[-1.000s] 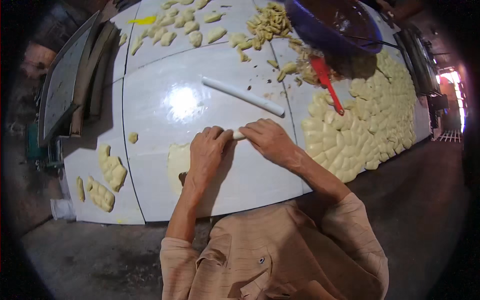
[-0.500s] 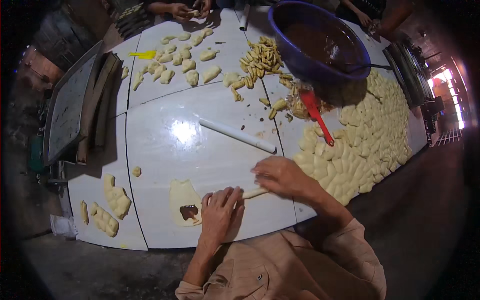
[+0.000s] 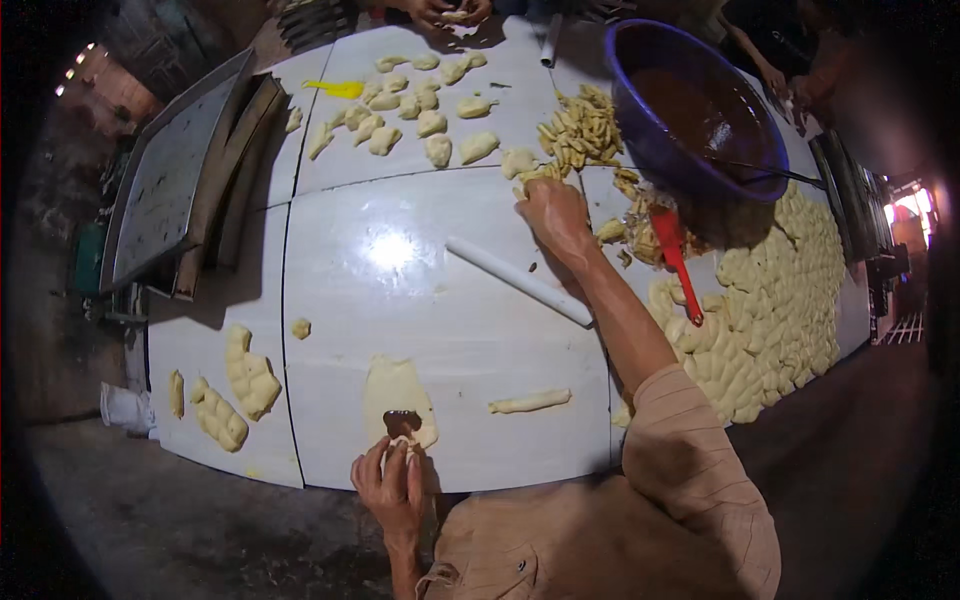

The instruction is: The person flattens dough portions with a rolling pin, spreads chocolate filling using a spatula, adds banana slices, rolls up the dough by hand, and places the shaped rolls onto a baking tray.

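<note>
My left hand is at the near edge of a flat oval dough sheet, its fingers closed on the edge. Dark brown filling lies on the sheet just beyond the fingertips. My right arm reaches far across the table. My right hand is closed at the near side of a pile of yellowish strips that look like banana pieces; its fingertips are mostly hidden. A thin rolled dough stick lies alone to the right of the sheet. Between the hands rests a white rolling pin.
A purple basin of brown filling stands at the far right. Below it, a red spatula lies by many packed dough pieces. Dough lumps and a yellow scraper lie far left. Metal trays lean at left. Others' hands work opposite.
My right hand has left the dough stick and moved far forward to the strip pile. My left hand has shifted left and nearer, onto the dough sheet's edge. The whole view has shifted slightly.
</note>
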Action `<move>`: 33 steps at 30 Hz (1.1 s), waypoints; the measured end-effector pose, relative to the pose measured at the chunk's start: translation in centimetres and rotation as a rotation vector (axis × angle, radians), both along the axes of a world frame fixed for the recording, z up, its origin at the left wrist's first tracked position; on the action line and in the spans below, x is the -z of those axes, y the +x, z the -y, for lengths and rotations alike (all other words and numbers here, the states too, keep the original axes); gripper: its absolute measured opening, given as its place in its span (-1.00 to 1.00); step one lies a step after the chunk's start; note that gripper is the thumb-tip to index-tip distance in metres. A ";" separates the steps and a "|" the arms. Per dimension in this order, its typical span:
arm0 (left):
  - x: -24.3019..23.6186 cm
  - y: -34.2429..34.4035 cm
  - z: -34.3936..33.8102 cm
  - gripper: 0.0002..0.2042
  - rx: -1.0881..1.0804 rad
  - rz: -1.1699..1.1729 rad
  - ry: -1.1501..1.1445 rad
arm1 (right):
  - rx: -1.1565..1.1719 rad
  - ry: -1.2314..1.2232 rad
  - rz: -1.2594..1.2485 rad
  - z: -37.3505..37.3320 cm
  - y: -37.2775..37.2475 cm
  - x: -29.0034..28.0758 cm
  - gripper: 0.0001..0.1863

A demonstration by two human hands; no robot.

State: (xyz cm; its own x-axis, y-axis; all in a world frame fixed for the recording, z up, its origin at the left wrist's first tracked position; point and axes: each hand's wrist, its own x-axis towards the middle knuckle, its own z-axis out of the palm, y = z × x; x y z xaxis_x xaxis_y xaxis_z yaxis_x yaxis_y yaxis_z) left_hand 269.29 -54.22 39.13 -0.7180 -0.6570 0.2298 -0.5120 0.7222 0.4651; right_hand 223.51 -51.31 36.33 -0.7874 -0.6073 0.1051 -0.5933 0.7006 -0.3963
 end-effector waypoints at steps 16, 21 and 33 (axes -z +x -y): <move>2.4 3.8 5.2 -0.75 0.033 -0.026 -0.060 | -0.118 -0.036 0.075 -3.6 -0.7 -0.2 -0.72; 2.4 4.9 6.0 -0.74 0.018 -0.035 -0.016 | -0.039 0.080 0.360 -2.9 0.2 -1.6 -0.70; 2.1 6.4 7.4 -0.73 0.081 -0.105 0.039 | -0.059 -0.109 0.167 -3.6 8.7 -4.9 -0.67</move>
